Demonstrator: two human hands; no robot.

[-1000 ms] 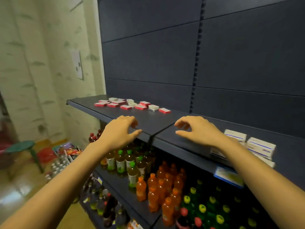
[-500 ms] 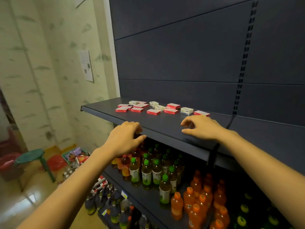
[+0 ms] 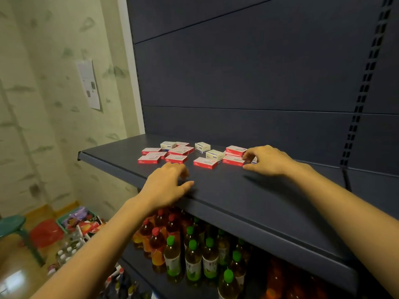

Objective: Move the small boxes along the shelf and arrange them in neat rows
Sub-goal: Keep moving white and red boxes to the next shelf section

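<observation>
Left hand (image 3: 166, 186) rests loose, empty, on shelf (image 3: 237, 190); right hand (image 3: 267, 160) touches red box (image 3: 233, 160), grip unclear, half-hiding white box (image 3: 255, 161)

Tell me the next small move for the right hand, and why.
Probably close the right hand on the red box at its fingertips and slide it left toward the others. The small boxes lie scattered at odd angles on the shelf, this one is nearest, and the left hand rests empty at the front edge.

Dark shelf (image 3: 248, 203) carries scattered small boxes (image 3: 190, 153), red and white, unaligned.
</observation>
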